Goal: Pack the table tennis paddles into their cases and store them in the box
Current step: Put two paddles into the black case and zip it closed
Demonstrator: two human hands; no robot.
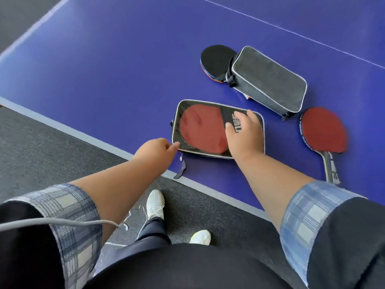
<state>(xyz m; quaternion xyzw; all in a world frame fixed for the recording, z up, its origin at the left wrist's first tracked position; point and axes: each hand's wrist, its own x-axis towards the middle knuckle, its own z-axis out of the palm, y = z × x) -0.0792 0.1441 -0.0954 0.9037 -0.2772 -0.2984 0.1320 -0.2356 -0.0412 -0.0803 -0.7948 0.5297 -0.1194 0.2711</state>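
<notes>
Nearest, at 6 o'clock, two white shoes (155,203) stand on grey carpet (41,142), and a grey cable (62,223) crosses the left plaid sleeve (73,215). Both forearms reach over the edge of the blue table (125,69). A zip pull (181,166) hangs off that edge from the near case (226,113), which lies flat and shows a red paddle (200,130) inside. The left hand (153,150) is at the case's 8 o'clock corner, fingers curled and tips touching it; whether it pinches anything cannot be told. The right hand (243,134) lies on the case's 3 o'clock half, fingers straight and spread, hiding that part. At 3 o'clock from the case a loose paddle (324,130) lies red side up, handle towards the edge. At 1 o'clock a grey case (268,80) partly covers a black paddle (216,59).
</notes>
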